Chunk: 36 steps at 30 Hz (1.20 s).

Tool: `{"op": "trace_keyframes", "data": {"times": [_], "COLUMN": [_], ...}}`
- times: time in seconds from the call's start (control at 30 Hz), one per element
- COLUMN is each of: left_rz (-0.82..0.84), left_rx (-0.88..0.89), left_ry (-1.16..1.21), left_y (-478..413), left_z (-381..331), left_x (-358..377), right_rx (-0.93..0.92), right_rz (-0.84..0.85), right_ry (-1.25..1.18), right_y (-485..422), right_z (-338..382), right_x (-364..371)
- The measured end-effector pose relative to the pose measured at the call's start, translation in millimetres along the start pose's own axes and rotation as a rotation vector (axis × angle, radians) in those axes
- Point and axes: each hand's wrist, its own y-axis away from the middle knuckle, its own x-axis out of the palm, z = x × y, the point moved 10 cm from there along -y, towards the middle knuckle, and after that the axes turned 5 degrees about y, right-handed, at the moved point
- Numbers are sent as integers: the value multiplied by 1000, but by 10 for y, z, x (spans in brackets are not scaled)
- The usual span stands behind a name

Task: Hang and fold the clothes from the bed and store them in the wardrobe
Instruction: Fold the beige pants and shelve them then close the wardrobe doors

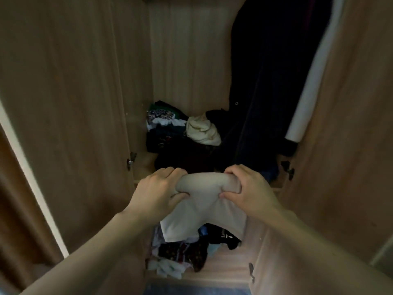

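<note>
A pale cream garment is held just below the centre of the frame, in front of the open wardrobe. Its upper edge is bunched into a thick, rounded roll, and the rest hangs down as a smooth, flat panel with a straight lower hem. The roll is gripped at its left end by the left hand and at its right end by the right hand. On each hand the fingers are curled over the top and the thumb is pressed in from below.

The kind of garment cannot be told, since it is folded and partly covered by the fingers. The lower pile of clothes at the bottom centre is partly hidden behind the hanging panel. The dark hanging garment at the upper right merges with shadow and is cut off by the top edge. The items in the upper pile, left of centre, are too jumbled and dim to be counted. Only a crumpled cream cloth is clearly set apart at its right side.

Two hands and one held garment are seen. Two piles of clothes are counted, one above the other. Two hanging pieces are seen at the upper right, the dark one and a white hanging garment beside it. Three metal hinges are visible on the doors.
</note>
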Motion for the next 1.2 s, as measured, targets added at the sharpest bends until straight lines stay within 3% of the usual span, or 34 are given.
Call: {"op": "trace_keyframes", "data": {"times": [0.37, 0.57, 0.9, 1.07, 1.2], "left_rz": [-23, -43, -80, -102, -41], "left_rx": [-88, -136, -56, -91, -138], "left_ry": [-39, -25, 101, 207, 272], "left_y": [-944, -1312, -1950, -2252, -2388], "left_z": [339, 854, 1867, 2473, 2763], "left_x": [551, 745, 1089, 1288, 1609], "right_rx": [-40, -47, -5, 42, 101], "right_rz": [-62, -62, -51, -69, 15], "right_ry": [-172, -244, -154, -95, -106], "right_y": [-860, -1358, -2385, -2862, -3058], "right_z": [-915, -1127, -1251, -1320, -1543], "right_x": [289, 693, 1166, 1521, 1885]}}
